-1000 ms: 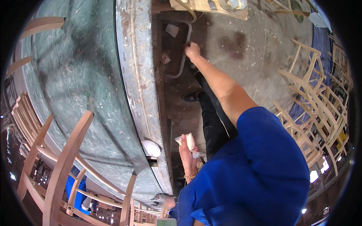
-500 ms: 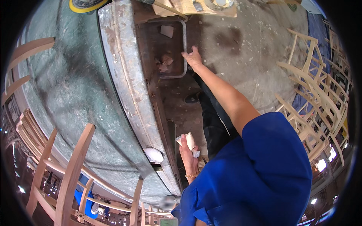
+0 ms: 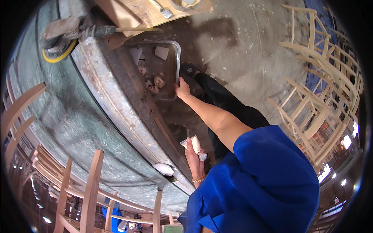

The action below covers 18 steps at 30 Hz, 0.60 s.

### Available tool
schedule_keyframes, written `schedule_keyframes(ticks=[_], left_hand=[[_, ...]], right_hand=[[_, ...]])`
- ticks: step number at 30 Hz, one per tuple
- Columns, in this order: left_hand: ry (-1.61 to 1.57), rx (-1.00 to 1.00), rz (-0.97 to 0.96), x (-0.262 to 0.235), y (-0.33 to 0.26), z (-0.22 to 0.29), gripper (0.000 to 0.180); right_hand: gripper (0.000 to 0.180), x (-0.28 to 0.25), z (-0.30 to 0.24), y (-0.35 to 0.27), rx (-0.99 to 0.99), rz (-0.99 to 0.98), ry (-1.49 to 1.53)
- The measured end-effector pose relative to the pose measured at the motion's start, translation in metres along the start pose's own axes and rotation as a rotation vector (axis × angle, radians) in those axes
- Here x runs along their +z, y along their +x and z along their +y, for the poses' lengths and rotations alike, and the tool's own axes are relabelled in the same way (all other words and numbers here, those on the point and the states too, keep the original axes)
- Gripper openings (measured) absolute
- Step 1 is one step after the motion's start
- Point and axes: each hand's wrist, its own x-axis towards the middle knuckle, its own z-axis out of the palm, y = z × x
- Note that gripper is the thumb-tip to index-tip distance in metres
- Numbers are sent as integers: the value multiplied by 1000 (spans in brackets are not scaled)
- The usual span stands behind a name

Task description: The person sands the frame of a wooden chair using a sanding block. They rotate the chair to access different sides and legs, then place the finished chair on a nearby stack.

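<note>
My left hand [image 3: 195, 160], with a beaded bracelet at the wrist, is closed around a small clear plastic bag [image 3: 195, 144] of pale cream material. The bag sits by the bench's near edge. My right arm stretches forward, and my right hand [image 3: 182, 90] has its fingers at the side rim of a metal-rimmed tray [image 3: 178, 58], seemingly gripping it. Inside that dark tray lie a pale square piece [image 3: 161, 53] and several crumpled scraps [image 3: 159, 82]. The fingertips at the rim are partly hidden.
A green-topped workbench [image 3: 77, 112] with a worn metal edge runs along my left. On it rest a sander [image 3: 60, 42] with a yellow-rimmed pad and wooden chair frames [image 3: 92, 190]. A wooden board [image 3: 143, 13] lies ahead. Stacked chair frames [image 3: 318, 89] stand at right.
My view has turned, bringing the whole sander into sight. My right hand has come from above the tray's side onto its rim. The left hand keeps the bag.
</note>
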Motion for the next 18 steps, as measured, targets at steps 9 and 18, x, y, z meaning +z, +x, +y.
schedule_keyframes(ticks=[9, 18], left_hand=[[107, 33, -20, 7, 24, 11, 35], [82, 40, 0, 11, 29, 22, 35]], right_hand=[[28, -20, 11, -11, 113, 32, -32], [49, 1, 42, -46, -128, -748, -529]])
